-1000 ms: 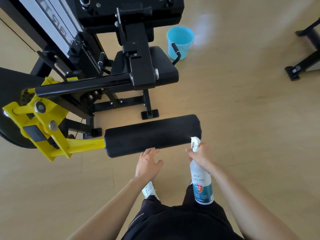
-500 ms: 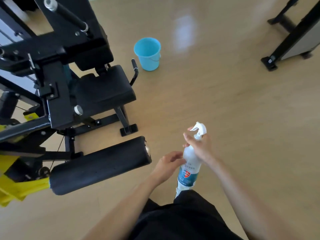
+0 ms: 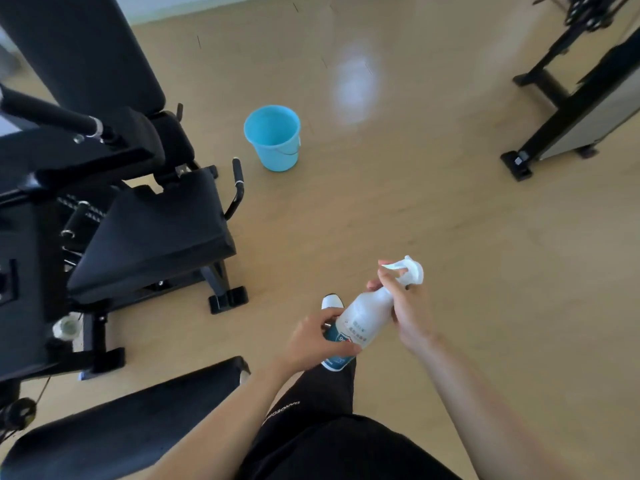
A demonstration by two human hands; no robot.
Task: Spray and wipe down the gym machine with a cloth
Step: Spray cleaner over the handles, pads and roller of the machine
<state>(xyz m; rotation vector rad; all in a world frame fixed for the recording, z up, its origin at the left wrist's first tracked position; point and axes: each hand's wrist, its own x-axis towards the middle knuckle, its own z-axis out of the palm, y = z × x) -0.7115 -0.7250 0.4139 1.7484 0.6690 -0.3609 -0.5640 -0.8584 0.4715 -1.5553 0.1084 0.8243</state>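
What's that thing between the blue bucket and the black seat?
A curved black handle sticks up between the blue bucket and the seat; otherwise just bare floor. The head view shows it.

1. Bare floor (image 3: 450, 220) fills the centre and right of the frame, open to a passing hand.
2. The gym machine (image 3: 149, 237) blocks the whole left side.
3. Its roller pad (image 3: 121, 420) crosses the lower left corner.
4. A blue bucket (image 3: 273, 136) stands at upper centre, near the machine's side handle (image 3: 238, 188), with a narrow gap between them.
5. Another machine's black frame (image 3: 554, 109) closes the upper right.
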